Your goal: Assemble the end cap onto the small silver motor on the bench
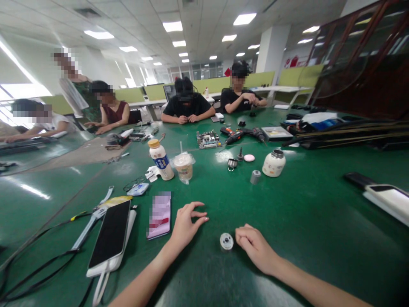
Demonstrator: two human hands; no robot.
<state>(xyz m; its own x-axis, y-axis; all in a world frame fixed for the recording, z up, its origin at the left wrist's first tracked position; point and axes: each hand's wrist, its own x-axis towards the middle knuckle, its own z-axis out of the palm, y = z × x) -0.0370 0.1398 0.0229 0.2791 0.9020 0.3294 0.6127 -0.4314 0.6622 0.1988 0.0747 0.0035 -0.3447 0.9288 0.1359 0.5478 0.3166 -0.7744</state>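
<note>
My left hand (188,224) is raised over the green table, its thumb and fingers apart and nothing between them. Curled into a fist, my right hand (254,247) rests on the table; no object shows in it. Between the two hands, nearest the right knuckles but apart from them, stands a small round metal-sided piece (226,242) with a pale top and dark spots. Farther off are a small grey cylinder (255,177) and a squat white flask (274,163) with its mouth uncovered. A purple-screened phone (159,215) lies left of my left hand.
A white bottle (160,160) and a lidded cup (183,167) stand mid-table. Behind them are a circuit board (208,140) and power drills (234,137). A black-screened phone (110,234) with cables lies left. Several people sit or stand around the far side.
</note>
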